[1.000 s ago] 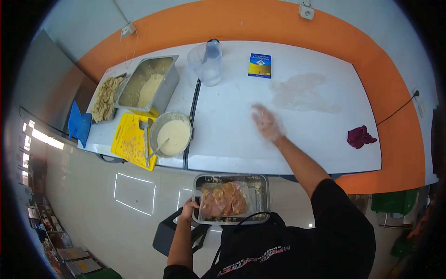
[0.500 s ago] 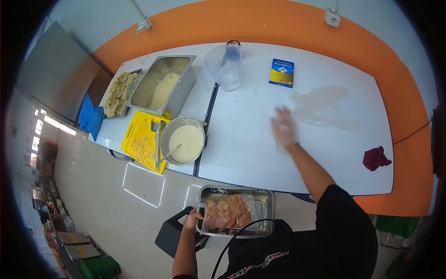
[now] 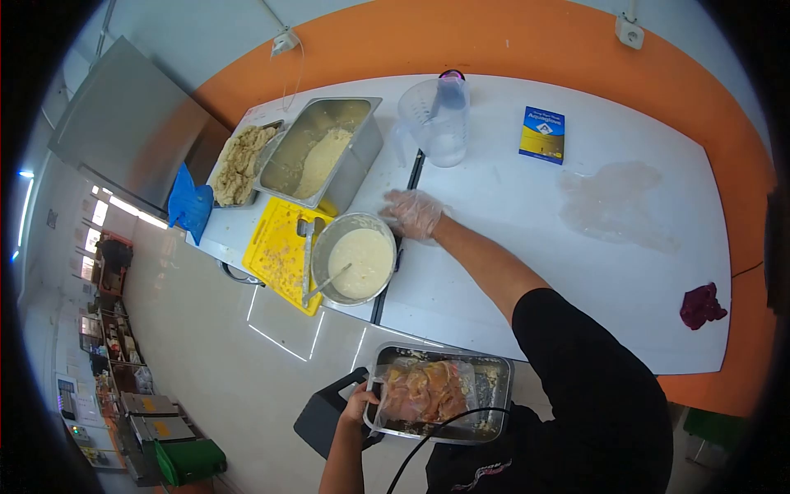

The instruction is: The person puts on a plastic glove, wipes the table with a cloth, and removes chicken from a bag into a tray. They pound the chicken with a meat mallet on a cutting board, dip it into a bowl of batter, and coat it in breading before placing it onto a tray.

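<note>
My left hand [image 3: 360, 404] grips the left rim of a metal tray [image 3: 495, 387], its fingers closed round the edge. In that tray lie raw chicken pieces [image 3: 424, 390] with clear plastic around or under them. My right hand [image 3: 414, 215], in a clear plastic glove, hovers over the table beside a metal bowl [image 3: 322, 249]. Its fingers are stretched out to the left with nothing in them. Pale batter [image 3: 364, 265] fills the bowl, and a spoon handle [image 3: 326, 285] leans out over its left rim.
A yellow cutting board [image 3: 276, 247] with crumbs, a deep steel pan [image 3: 350, 169] of breading and a tray of breaded pieces [image 3: 241, 165] sit left. A clear jug [image 3: 444, 132], glove box [image 3: 542, 135], loose plastic glove [image 3: 613, 202] and dark red glove [image 3: 702, 306] are on the table.
My right hand has swept left across the table to beside the bowl. My left hand still holds the tray. The camera view has shifted, so things sit farther right.
</note>
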The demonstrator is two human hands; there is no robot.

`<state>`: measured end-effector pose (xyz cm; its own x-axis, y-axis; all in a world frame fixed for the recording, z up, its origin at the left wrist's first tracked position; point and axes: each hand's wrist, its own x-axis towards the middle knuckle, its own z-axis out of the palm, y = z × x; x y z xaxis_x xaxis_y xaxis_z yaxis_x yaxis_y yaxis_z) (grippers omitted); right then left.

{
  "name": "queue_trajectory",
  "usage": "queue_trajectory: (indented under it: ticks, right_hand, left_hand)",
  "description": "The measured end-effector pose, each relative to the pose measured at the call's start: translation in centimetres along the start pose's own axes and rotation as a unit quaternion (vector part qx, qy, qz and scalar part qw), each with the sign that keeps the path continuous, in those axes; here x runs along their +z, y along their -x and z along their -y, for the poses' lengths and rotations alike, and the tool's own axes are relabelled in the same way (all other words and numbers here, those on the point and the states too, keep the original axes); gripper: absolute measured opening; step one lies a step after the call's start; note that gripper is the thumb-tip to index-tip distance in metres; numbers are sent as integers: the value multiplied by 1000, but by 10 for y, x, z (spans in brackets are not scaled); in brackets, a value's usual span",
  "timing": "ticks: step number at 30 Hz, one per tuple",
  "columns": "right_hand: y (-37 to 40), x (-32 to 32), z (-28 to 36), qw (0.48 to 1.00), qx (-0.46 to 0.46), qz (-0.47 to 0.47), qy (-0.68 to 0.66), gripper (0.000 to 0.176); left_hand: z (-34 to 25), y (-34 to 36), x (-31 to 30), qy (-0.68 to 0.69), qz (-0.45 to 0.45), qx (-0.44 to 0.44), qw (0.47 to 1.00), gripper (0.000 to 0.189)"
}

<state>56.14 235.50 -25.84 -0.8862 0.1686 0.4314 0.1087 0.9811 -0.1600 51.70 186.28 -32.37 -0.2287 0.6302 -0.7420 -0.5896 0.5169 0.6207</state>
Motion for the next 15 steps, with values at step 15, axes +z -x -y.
queue_trajectory:
  ticks: [15]
  right_hand:
    - [154,-42,97,923,10,-87,-375,25]
  left_hand:
    - [3,-5,-11,5,25,26,999,60]
